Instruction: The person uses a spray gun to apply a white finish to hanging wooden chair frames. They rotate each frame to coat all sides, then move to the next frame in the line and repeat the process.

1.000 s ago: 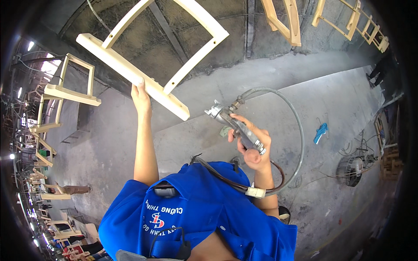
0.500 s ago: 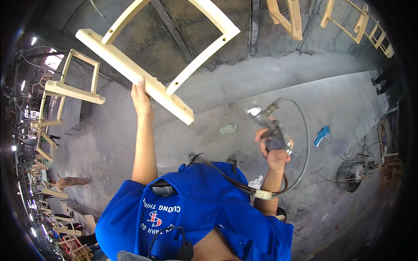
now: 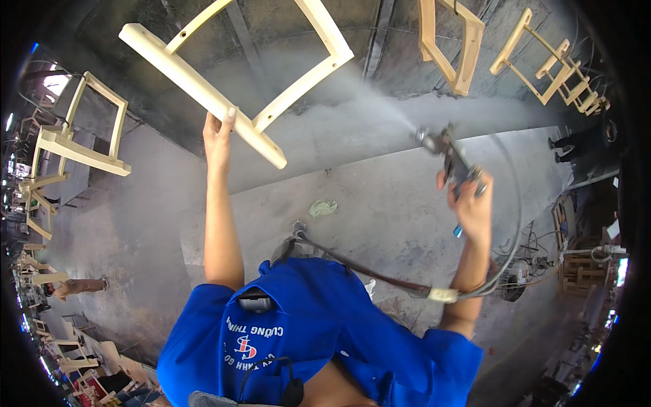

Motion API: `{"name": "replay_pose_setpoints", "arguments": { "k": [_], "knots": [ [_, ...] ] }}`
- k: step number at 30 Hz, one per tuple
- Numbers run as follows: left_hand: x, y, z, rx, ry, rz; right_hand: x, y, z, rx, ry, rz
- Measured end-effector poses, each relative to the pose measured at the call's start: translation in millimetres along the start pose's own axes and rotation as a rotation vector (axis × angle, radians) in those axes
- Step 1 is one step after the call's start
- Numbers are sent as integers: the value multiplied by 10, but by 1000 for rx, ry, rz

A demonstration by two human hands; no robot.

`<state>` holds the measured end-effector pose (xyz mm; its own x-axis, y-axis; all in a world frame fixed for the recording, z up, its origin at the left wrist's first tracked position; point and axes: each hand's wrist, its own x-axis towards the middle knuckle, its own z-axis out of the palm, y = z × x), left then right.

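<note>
Left hand [image 3: 218, 141] clasps a wooden frame [image 3: 196, 89] reaching beyond it; right hand [image 3: 472, 202], well apart, curls round a spray gun [image 3: 456, 161], whose wavering could send mist [image 3: 388, 107] wide.

Tilted wooden frame [image 3: 196, 89], misting spray gun [image 3: 456, 161]

At eleven o'clock, the wooden frame [image 3: 196, 87] is running off the top edge and hiding fingers of the left hand [image 3: 218, 141]. Near two o'clock, the spray gun [image 3: 458, 164] is blurring and covering part of the right hand [image 3: 473, 203]. Toward nine, distant wooden pieces [image 3: 51, 278] are appearing too small to tell.
</note>
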<state>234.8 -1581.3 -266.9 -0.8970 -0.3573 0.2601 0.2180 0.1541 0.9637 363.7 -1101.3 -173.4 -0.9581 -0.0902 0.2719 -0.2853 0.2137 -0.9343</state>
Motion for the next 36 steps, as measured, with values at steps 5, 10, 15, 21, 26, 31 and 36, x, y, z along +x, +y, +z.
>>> {"name": "replay_pose_setpoints", "arguments": {
  "k": [5, 10, 15, 21, 26, 31, 36],
  "knots": [
    [361, -303, 58, 4, 14, 46, 1185, -1045, 190, -86, -234, 152],
    [522, -535, 31, 20, 30, 80, 1699, -1772, 678, -689, -126, -38],
    [589, -692, -83, 115, 28, 112, 1668, -2118, 866, -699, -172, -211],
    [580, -686, -178, 119, 43, 168, 1689, -2280, 924, -569, 104, -203],
    [554, -673, -166, 122, 79, 175, 1821, -2007, 829, -527, 210, -232],
    [585, -633, -97, 123, 40, 115, 1426, -695, 649, -74, 183, -71],
    [749, -48, -114, 173, 396, 253, 1068, -23, 784, -69, 79, 161]
  ]
}}
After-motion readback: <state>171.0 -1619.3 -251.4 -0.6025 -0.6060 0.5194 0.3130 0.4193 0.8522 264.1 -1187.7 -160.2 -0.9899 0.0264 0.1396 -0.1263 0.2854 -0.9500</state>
